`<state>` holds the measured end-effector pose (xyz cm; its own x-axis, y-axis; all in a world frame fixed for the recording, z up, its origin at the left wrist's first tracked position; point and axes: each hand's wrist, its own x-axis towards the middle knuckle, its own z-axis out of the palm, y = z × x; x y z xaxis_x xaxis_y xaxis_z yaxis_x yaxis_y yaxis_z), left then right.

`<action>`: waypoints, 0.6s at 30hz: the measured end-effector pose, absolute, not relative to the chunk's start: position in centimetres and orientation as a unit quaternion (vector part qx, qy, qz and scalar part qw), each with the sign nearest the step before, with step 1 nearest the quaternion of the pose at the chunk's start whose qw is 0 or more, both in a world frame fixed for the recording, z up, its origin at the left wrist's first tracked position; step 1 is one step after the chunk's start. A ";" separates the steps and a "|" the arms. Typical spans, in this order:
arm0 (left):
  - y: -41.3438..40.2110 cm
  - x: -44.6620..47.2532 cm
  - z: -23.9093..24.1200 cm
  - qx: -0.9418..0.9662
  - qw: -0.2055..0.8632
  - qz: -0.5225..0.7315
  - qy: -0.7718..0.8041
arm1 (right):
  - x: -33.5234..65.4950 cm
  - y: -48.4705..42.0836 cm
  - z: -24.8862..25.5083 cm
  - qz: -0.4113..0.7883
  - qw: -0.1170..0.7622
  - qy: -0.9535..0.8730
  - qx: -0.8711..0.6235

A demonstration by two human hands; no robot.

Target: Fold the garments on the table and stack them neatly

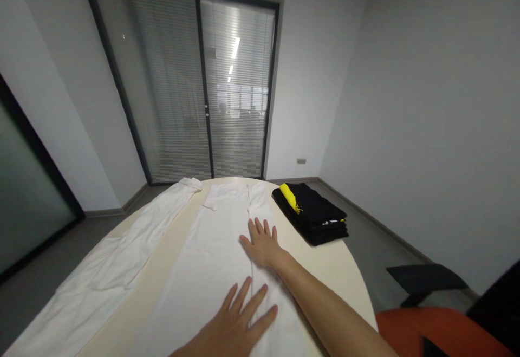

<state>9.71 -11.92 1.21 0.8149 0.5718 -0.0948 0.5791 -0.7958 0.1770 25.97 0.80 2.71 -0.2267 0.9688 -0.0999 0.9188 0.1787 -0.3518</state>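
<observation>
A long white garment (215, 248) lies flat along the cream table (325, 265), folded lengthwise with its right strip doubled over. My right hand (262, 243) rests palm down on that folded strip, fingers spread and stretched out. My left hand (238, 319) lies flat on the same cloth nearer to me, fingers apart. Neither hand holds anything. A second white cloth (114, 265) stretches along the table's left side.
A stack of folded black clothes (314, 216) with a yellow piece (289, 194) on top sits at the table's far right. An orange and black chair (439, 319) stands at the right. Glass doors with blinds (195, 86) close the far wall.
</observation>
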 end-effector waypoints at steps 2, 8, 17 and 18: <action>-12.0 8.9 2.8 0.935 0.134 -0.011 0.327 | 25.9 0.9 2.4 0.170 0.057 -0.773 -0.609; -9.9 4.7 5.4 0.861 0.175 0.021 0.477 | 27.9 2.8 1.9 0.157 0.045 -0.796 -0.583; -4.2 0.6 3.0 0.774 0.042 0.069 0.628 | 29.8 4.2 1.8 0.146 0.040 -0.815 -0.560; -3.9 0.3 2.8 0.771 0.034 0.071 0.632 | 29.8 4.1 1.8 0.144 0.040 -0.816 -0.558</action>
